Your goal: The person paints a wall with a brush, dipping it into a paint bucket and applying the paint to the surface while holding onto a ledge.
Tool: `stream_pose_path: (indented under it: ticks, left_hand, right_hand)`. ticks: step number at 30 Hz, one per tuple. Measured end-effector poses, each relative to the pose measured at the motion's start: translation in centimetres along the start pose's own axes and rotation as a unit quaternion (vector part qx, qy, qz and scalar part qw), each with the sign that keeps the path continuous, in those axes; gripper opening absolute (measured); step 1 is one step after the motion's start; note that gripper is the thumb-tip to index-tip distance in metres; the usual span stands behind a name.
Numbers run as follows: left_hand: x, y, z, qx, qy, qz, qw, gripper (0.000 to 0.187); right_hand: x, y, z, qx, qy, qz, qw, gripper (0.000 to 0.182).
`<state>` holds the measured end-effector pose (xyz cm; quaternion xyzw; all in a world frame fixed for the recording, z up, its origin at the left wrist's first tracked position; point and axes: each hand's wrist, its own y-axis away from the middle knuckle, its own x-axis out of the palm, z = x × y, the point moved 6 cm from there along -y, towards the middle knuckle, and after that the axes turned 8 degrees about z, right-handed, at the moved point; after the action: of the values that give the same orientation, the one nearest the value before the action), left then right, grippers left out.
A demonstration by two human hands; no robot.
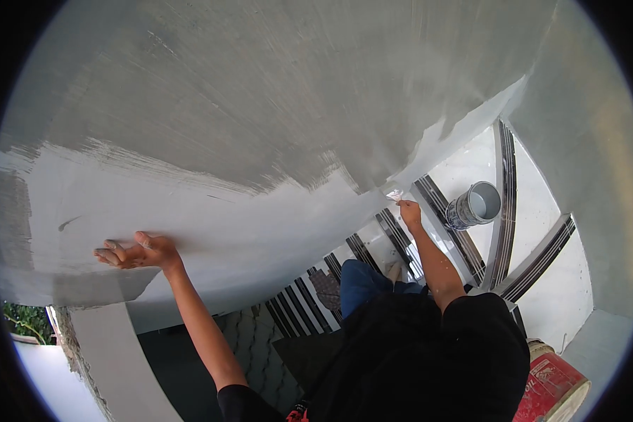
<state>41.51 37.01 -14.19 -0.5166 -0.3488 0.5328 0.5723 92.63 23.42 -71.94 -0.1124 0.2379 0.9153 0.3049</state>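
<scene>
My left hand [137, 252] is held against or very near the white-coated part of the wall [260, 218], its fingers apart and smudged, with nothing in it. On the right, my right hand [408, 211] is closed round a paintbrush [395, 195], whose head is at the lower edge of the wall above the stairs. Grey bare plaster [274, 91] lies above the ragged edge of the white coat. To the right of my right hand, a paint bucket [474, 206] stands on a step, with light grey liquid inside.
White stair treads with dark striped edges [506, 190] curve beneath me. A red bucket [552, 383] is at the lower right. Another grey wall [584, 155] rises on the right. An opening at the lower left shows green plants [29, 320].
</scene>
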Motion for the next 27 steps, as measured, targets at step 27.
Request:
stream_pose_path:
  ticks: [27]
  left_hand:
    - [0.0, -0.2, 0.0, -0.008, 0.011, 0.000, 1.000, 0.064]
  right_hand:
    - [-5.4, 0.8, 4.4, -0.033, -0.135, 0.018, 0.990, 0.029]
